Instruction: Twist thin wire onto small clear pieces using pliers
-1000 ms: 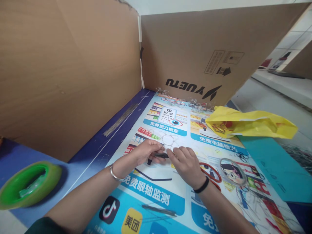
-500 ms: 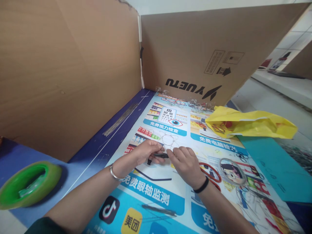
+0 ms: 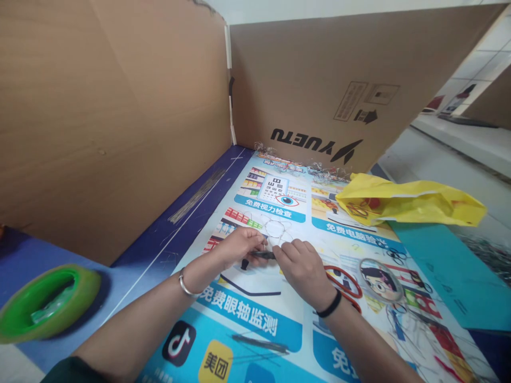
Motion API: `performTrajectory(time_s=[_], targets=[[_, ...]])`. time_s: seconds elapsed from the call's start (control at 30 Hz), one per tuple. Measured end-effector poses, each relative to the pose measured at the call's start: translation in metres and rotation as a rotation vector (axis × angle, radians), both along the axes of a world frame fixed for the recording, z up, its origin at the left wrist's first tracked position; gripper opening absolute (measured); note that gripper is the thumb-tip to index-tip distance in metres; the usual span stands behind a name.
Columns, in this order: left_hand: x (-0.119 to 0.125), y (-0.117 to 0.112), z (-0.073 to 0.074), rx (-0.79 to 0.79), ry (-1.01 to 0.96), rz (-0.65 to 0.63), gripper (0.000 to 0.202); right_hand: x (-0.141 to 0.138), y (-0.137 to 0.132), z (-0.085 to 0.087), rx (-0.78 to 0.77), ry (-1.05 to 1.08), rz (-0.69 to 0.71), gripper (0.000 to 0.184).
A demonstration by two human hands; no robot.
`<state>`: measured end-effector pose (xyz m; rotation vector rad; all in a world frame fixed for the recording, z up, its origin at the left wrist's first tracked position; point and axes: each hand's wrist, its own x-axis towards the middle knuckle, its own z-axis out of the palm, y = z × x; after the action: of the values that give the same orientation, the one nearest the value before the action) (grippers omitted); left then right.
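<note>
My left hand (image 3: pixel 238 248) and my right hand (image 3: pixel 302 266) meet over a printed poster (image 3: pixel 259 314) on the table. Both pinch a thin black temple arm (image 3: pixel 261 255) that belongs to a wire eyeglass frame (image 3: pixel 276 230) lying just beyond the fingers. The left fingers close on the arm's left part, and the right fingers on its right end. A second black temple arm (image 3: pixel 249 290) lies on the poster just below my hands.
Cardboard walls (image 3: pixel 120 106) stand at the left and back. A green bowl (image 3: pixel 43 303) sits at the near left. A bundle of thin metal wires (image 3: pixel 197 196) lies along the left wall. A yellow plastic bag (image 3: pixel 407 202) lies at the right, and loose frames (image 3: pixel 415 319) below it.
</note>
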<state>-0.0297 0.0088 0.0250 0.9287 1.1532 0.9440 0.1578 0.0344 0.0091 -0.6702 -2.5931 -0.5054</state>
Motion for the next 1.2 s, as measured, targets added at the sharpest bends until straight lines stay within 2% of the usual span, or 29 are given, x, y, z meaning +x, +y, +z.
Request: performTrajectory(time_s=[0.2, 0.4, 0.6, 0.73, 0.9, 1.07, 1.2], targets=[[-0.001, 0.002, -0.004, 0.060, 0.136, -0.015, 0.019, -0.001, -0.001, -0.003, -0.035, -0.005, -0.025, 0.016], [-0.003, 0.001, -0.004, 0.211, 0.408, -0.091, 0.022, -0.002, -0.002, -0.006, -0.116, -0.012, -0.023, 0.017], [-0.004, -0.001, -0.002, 0.507, 0.792, -0.183, 0.025, -0.003, -0.004, -0.005, -0.222, -0.061, -0.074, 0.016], [-0.004, -0.002, -0.006, 0.654, 0.953, -0.243, 0.028, -0.004, -0.004, -0.003, -0.316, -0.102, -0.110, 0.015], [-0.003, -0.002, -0.010, 0.701, 1.019, -0.306, 0.028, -0.004, -0.003, -0.001, -0.387, -0.122, -0.130, 0.017], [-0.003, -0.001, -0.009, 0.699, 1.032, -0.328, 0.029, -0.004, -0.001, -0.006, -0.391, -0.075, -0.113, 0.011], [-0.004, -0.002, -0.010, 0.678, 0.973, -0.270, 0.029, -0.004, 0.003, -0.016, -0.333, 0.013, -0.062, 0.011]])
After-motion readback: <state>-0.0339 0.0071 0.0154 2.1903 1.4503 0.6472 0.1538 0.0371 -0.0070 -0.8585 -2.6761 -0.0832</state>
